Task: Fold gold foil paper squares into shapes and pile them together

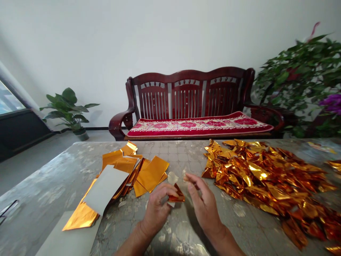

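My left hand (157, 204) pinches a small piece of folded gold foil paper (178, 195) between thumb and fingers, low over the table. A bit of its pale underside shows below the fold. Just right of it, my right hand (204, 202) is raised with thumb and forefinger slightly apart; I see nothing between them. Beyond my left hand lies a loose stack of flat gold foil sheets (153, 172), with one grey-white sheet (106, 186) face up on top. A large heap of folded gold foil pieces (255, 170) spreads to the right of my right hand.
The table (66, 177) has a patterned grey cover. A pale flat board (69, 238) lies at the near left. Clear plastic (319, 149) sits at the far right. Behind the table stand a dark red wooden bench (186, 92) and potted plants (69, 110).
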The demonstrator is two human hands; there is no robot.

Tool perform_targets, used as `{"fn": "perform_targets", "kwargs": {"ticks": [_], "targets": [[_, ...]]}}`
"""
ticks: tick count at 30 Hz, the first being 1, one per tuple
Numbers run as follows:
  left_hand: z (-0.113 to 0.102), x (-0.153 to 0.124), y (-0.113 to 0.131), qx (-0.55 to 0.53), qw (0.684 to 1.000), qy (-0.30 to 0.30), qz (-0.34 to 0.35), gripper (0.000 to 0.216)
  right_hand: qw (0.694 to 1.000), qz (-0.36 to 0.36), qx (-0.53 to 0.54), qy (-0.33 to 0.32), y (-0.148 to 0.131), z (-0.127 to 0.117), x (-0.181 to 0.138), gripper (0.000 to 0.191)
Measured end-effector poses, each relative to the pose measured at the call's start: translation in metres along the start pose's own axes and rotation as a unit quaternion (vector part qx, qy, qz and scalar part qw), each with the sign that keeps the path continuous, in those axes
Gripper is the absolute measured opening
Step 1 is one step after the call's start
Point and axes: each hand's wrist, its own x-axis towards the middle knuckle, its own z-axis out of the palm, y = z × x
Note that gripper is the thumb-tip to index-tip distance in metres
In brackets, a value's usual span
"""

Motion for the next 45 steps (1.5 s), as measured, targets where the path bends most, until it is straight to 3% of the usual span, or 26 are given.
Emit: {"fn": "perform_targets", "kwargs": {"ticks": [2, 5, 8, 10, 18, 25, 27, 29, 32, 39, 45], "targets": [[-0.002, 0.001, 0.002, -0.005, 1.0, 0.007, 0.01, 0.007, 0.993, 0.103, 0.053, -0.008, 0.004, -0.001, 0.004, 0.048], [-0.003, 0.0, 0.004, -0.001, 1.0, 0.019, 0.02, 0.011, 0.958, 0.222, 0.158, -0.088, 0.008, 0.003, 0.004, 0.056], [-0.003, -0.001, 0.005, 0.009, 0.999, 0.02, 0.028, 0.014, 0.929, 0.252, 0.221, -0.157, 0.008, 0.009, 0.0, 0.043], [-0.004, -0.002, 0.003, 0.017, 0.999, 0.01, 0.035, 0.014, 0.929, 0.252, 0.226, -0.151, 0.009, 0.013, -0.002, 0.041], [-0.007, -0.009, -0.004, 0.046, 0.997, -0.055, 0.041, 0.029, 0.975, 0.164, 0.136, -0.064, 0.016, 0.016, 0.002, 0.038], [-0.003, -0.01, 0.01, 0.006, 0.995, -0.088, -0.051, 0.051, 0.99, 0.137, 0.027, 0.001, 0.015, 0.012, 0.005, 0.03], [0.003, -0.007, 0.01, 0.001, 0.993, -0.058, -0.106, 0.041, 0.991, 0.136, 0.017, 0.004, 0.015, 0.013, 0.003, 0.029], [0.01, -0.004, 0.006, 0.016, 0.984, 0.017, -0.176, 0.029, 0.992, 0.128, 0.003, -0.001, 0.016, 0.016, 0.0, 0.028], [0.019, 0.0, -0.003, 0.016, 0.971, 0.059, -0.23, 0.021, 0.993, 0.112, -0.02, -0.011, 0.019, 0.021, -0.004, 0.026], [0.02, 0.006, -0.011, -0.025, 0.962, 0.055, -0.267, 0.024, 0.998, -0.002, -0.067, 0.0, 0.022, 0.025, -0.006, 0.016], [0.023, 0.007, -0.008, -0.01, 0.958, 0.086, -0.274, 0.024, 0.995, -0.038, -0.09, 0.003, 0.02, 0.024, -0.008, 0.013]]}}
